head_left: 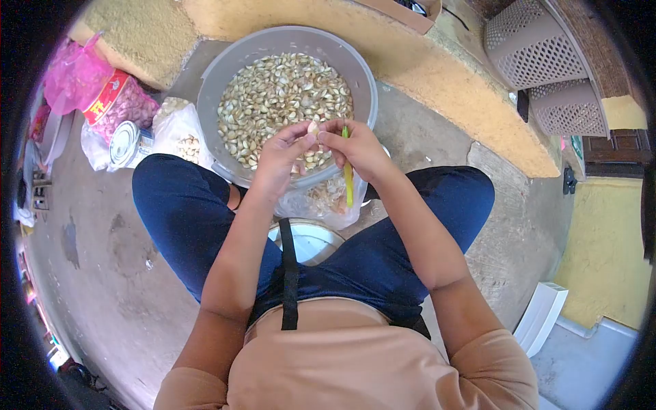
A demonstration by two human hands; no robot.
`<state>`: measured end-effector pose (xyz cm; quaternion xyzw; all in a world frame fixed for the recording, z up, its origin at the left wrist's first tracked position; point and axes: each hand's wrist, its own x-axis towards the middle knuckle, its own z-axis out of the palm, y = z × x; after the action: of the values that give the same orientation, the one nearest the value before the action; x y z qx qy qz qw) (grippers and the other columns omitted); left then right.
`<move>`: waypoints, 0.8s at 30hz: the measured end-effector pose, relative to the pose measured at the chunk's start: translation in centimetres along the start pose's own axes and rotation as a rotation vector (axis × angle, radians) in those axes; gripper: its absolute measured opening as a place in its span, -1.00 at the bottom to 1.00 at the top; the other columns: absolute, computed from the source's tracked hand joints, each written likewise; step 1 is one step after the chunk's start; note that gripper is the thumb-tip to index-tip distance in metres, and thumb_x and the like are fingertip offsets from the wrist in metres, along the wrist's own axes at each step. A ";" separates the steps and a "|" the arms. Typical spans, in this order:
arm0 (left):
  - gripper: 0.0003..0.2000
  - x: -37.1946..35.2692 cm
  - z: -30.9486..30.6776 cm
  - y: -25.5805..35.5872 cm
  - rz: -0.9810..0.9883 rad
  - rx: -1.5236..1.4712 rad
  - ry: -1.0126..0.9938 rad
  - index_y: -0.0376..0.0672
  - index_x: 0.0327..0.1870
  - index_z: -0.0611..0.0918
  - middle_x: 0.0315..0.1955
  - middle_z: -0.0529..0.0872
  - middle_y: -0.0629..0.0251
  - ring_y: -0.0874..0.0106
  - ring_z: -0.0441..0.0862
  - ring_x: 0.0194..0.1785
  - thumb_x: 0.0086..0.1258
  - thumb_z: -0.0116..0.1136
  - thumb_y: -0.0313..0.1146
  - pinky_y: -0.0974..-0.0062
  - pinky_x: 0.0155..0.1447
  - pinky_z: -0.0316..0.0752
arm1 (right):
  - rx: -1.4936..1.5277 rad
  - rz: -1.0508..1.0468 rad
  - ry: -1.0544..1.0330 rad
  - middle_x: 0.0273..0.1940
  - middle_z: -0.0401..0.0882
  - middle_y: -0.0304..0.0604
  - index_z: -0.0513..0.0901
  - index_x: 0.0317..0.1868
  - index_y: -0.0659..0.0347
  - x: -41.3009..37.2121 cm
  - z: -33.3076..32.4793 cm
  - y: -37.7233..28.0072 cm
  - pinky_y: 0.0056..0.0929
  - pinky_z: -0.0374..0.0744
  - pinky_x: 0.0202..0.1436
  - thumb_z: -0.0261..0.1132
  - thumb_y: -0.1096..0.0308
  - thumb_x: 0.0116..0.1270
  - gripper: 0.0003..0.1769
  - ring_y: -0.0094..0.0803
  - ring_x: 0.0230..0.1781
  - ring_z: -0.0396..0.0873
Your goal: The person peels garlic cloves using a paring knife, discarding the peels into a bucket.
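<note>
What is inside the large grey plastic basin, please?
Garlic cloves fill the basin; its bottom is buried. The left hand, pinching one clove, and right hand, gripping a yellow tool, cover the near part.

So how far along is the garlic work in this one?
Done: the grey basin is heaped with loose garlic cloves; whether they are peeled is unclear. In hand: the left hand pinches one clove, and the right hand holds a yellow-handled knife beside it. Left: more garlic sits in the clear bag beside the basin.
</note>
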<state>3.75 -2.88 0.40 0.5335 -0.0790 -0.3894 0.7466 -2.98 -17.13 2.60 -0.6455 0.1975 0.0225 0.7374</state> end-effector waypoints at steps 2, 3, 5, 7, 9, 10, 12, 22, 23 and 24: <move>-0.68 -0.1 0.4 0.1 0.082 0.105 0.031 -0.26 0.00 0.46 -0.23 0.59 0.27 0.54 0.56 -0.27 0.22 0.09 -0.40 0.73 -0.60 0.37 | -0.043 -0.010 0.011 -0.62 0.45 -0.25 0.47 -0.24 0.32 0.0 0.0 0.0 -0.62 0.30 -0.75 0.27 0.25 0.10 -0.68 -0.60 -0.79 0.33; -0.69 -0.1 0.6 0.2 0.097 0.110 0.029 -0.26 -0.01 0.47 -0.23 0.59 0.26 0.54 0.56 -0.28 0.22 0.09 -0.42 0.74 -0.60 0.37 | -0.162 -0.003 0.028 -0.61 0.45 -0.22 0.46 -0.23 0.33 -0.3 0.2 -0.6 -0.59 0.32 -0.72 0.25 0.25 0.11 -0.67 -0.58 -0.76 0.35; -0.72 -0.2 0.7 0.3 0.127 0.119 0.024 -0.27 -0.03 0.48 -0.21 0.59 0.24 0.54 0.56 -0.30 0.22 0.07 -0.46 0.74 -0.59 0.39 | -0.398 0.012 0.063 -0.60 0.46 -0.16 0.43 -0.21 0.36 -1.2 0.6 -2.2 -0.53 0.36 -0.68 0.22 0.23 0.14 -0.65 -0.52 -0.71 0.40; -0.72 -0.3 0.7 0.5 0.172 0.133 0.021 -0.28 -0.03 0.48 -0.20 0.59 0.24 0.54 0.57 -0.31 0.22 0.06 -0.48 0.74 -0.59 0.40 | -0.656 -0.248 0.149 -0.60 0.46 -0.10 0.41 -0.24 0.38 -0.8 0.0 -0.8 -0.45 0.40 -0.58 0.17 0.21 0.17 -0.65 -0.42 -0.63 0.45; -0.73 -0.3 0.8 0.8 0.198 0.131 0.014 -0.29 -0.03 0.48 -0.19 0.59 0.25 0.54 0.57 -0.32 0.22 0.04 -0.50 0.74 -0.58 0.41 | -0.750 -0.383 0.153 -0.59 0.46 -0.04 0.39 -0.26 0.38 -0.8 -0.4 -0.5 -0.39 0.41 -0.50 0.13 0.19 0.20 -0.65 -0.32 -0.56 0.48; -0.73 -0.4 0.9 1.0 0.203 0.123 0.009 -0.29 -0.03 0.48 -0.19 0.59 0.25 0.54 0.57 -0.32 0.23 0.03 -0.51 0.74 -0.58 0.41 | -0.717 -0.386 0.115 -0.58 0.47 -0.02 0.39 -0.27 0.37 -1.0 -0.4 -0.8 -0.36 0.41 -0.46 0.12 0.17 0.20 -0.65 -0.27 -0.53 0.48; -0.73 -0.5 0.9 1.2 0.214 0.119 0.001 -0.28 -0.03 0.48 -0.19 0.58 0.26 0.54 0.56 -0.33 0.23 0.02 -0.52 0.74 -0.58 0.40 | -0.618 -0.273 0.037 -0.57 0.47 0.00 0.39 -0.29 0.35 -1.6 -0.1 -2.0 -0.33 0.41 -0.43 0.10 0.16 0.21 -0.65 -0.20 -0.51 0.49; -0.75 -1.1 1.7 1.2 0.258 0.207 0.028 -0.23 -0.06 0.54 -0.33 0.62 0.33 0.63 0.54 -0.39 0.22 0.05 -0.53 0.76 -0.56 0.38 | -0.662 -0.292 0.068 -0.58 0.48 0.13 0.45 -0.38 0.32 -2.5 0.7 -3.4 -0.19 0.41 -0.45 0.12 0.10 0.17 -0.63 0.00 -0.52 0.49; -0.75 -1.1 1.7 1.2 0.259 0.206 0.029 -0.22 -0.07 0.55 -0.34 0.63 0.34 0.64 0.54 -0.39 0.21 0.06 -0.53 0.77 -0.56 0.38 | -0.685 -0.291 0.085 -0.58 0.48 0.14 0.46 -0.38 0.32 -2.5 0.7 -3.4 -0.17 0.41 -0.45 0.12 0.09 0.17 -0.62 0.02 -0.51 0.49; -0.75 -1.1 1.7 1.2 0.259 0.216 0.034 -0.21 -0.06 0.55 -0.34 0.63 0.34 0.64 0.54 -0.40 0.21 0.06 -0.53 0.77 -0.56 0.38 | -0.698 -0.295 0.090 -0.58 0.48 0.14 0.46 -0.39 0.32 -2.5 0.7 -3.5 -0.16 0.41 -0.45 0.12 0.08 0.16 -0.62 0.02 -0.51 0.49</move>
<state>2.67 -3.31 2.44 0.6024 -0.1758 -0.2704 0.7302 -4.06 -16.52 6.77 -0.8796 0.1149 -0.0463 0.4593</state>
